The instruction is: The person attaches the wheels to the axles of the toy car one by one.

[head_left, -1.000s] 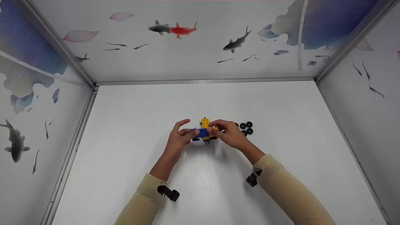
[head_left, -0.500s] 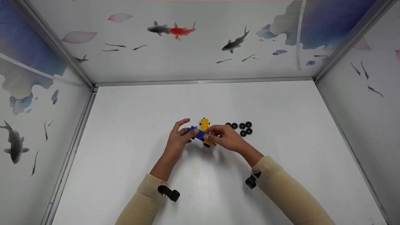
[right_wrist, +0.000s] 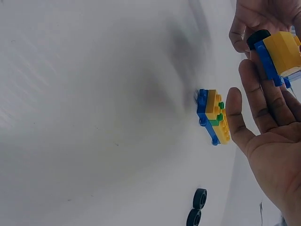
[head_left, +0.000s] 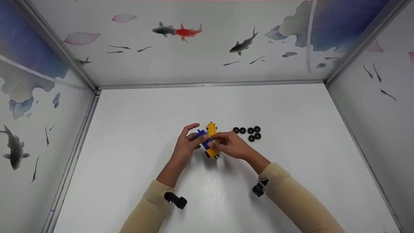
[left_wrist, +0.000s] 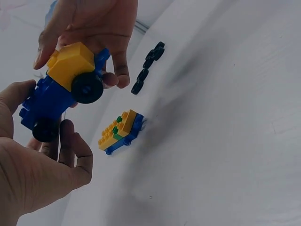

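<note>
A small toy building-block car (left_wrist: 54, 96) is held up between both hands, tilted. It has a blue base, a yellow block at one end and black wheels on the side that shows in the left wrist view. My left hand (head_left: 186, 147) pinches the blue end between thumb and fingers. The right hand (head_left: 237, 145) holds the car by its yellow end (head_left: 212, 152), with the fingers partly behind it. On the table beyond lies a second block car (left_wrist: 121, 129), yellow and green bricks on a blue base, its blue wheel hubs bare.
Several loose black wheels (head_left: 254, 132) lie on the white table (head_left: 145, 110), right of the right hand. Printed panels (head_left: 207, 61) with fish enclose the table at the back and sides. A dark wrist device (head_left: 176, 200) sits at the left cuff.
The toy car has turned, its yellow end swinging from the right toward the person. The right hand has shifted slightly left and nearer, uncovering more of the wheels. The left hand stays nearly in place.
</note>
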Demonstrator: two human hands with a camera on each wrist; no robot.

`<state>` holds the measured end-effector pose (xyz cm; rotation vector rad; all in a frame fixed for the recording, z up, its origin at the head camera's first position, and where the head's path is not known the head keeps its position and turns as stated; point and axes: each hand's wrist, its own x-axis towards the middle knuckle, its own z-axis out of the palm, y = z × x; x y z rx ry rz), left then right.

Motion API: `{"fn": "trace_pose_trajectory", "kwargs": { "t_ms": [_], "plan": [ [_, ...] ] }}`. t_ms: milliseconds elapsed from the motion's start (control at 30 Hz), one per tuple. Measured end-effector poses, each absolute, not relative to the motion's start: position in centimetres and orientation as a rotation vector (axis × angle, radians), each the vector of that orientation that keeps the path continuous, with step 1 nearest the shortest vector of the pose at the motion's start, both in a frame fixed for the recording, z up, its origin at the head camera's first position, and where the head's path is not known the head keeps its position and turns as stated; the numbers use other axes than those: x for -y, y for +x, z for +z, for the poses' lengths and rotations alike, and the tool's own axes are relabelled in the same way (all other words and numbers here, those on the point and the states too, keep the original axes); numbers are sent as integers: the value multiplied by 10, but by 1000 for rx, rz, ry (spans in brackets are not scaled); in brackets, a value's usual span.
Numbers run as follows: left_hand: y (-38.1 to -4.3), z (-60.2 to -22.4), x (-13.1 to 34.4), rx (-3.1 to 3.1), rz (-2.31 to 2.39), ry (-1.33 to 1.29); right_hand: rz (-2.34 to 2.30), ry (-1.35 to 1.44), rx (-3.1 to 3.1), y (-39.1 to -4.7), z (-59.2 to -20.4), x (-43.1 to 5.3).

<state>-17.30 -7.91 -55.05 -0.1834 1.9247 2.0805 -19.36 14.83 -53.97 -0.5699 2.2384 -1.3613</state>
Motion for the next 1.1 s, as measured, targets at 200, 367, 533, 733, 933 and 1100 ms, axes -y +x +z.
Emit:
{"fn": "trace_pose_trajectory", "kwargs": {
  "t_ms": [200, 367, 533, 733, 933, 1100],
  "plan": [
    [-173, -549, 78, -1921, 2062, -167, -1384, -540, -2209, -194, -541, -146],
    [-173, -549, 77, -1903, 2055, -161, -1398, -527, -2191, -193, -542, -145],
    [-174, -551, 77, -1876, 2058, -140, -1422, -531, -2170, -192, -542, -144],
    [-173, -551, 76, -1828, 2080, -101, -1418, -519, -2166, -192, -544, -144],
    [-172, -551, 77, -1801, 2082, -60, -1459, -512, -2145, -192, -545, -144],
    [-170, -550, 78, -1830, 2058, -29, -1489, -485, -2140, -192, -544, -144]
  ]
}}
